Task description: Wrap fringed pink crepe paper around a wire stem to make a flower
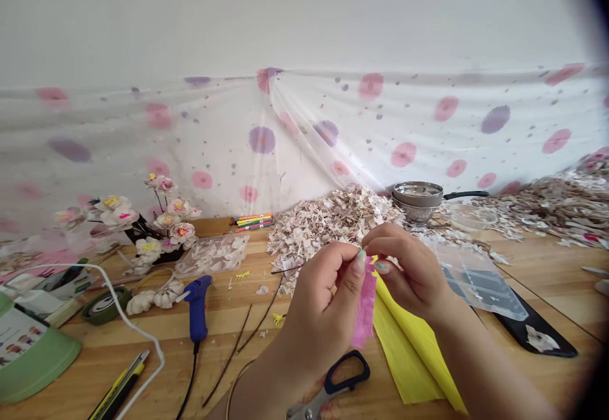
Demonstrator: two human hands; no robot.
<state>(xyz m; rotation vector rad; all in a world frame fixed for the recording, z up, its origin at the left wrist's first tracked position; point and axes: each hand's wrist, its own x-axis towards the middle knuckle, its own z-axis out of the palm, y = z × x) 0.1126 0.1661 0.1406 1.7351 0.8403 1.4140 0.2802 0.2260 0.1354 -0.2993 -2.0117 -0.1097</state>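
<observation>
My left hand [328, 296] is closed, thumb pressed to the fingers. A thin dark stem [288, 270] runs in behind it, and its far end is hidden by the fingers. My right hand [406, 271] meets it in a pinch at a small yellow paper piece [374, 259] between the fingertips. Just below the fingertips is a pink crepe paper strip [364, 315]; whether it is held or lying there I cannot tell. A folded yellow crepe paper sheet [409, 363] lies under the right forearm. Scissors [347, 372] with dark handles rest by the left wrist.
A blue glue gun [197, 309] and loose dark stems [228, 356] lie on the left. Behind are paper flowers [166, 220], a petal box [214, 255] and a scrap heap [328, 223]. Metal bowls [417, 201] and a plastic lid [480, 280] are at right.
</observation>
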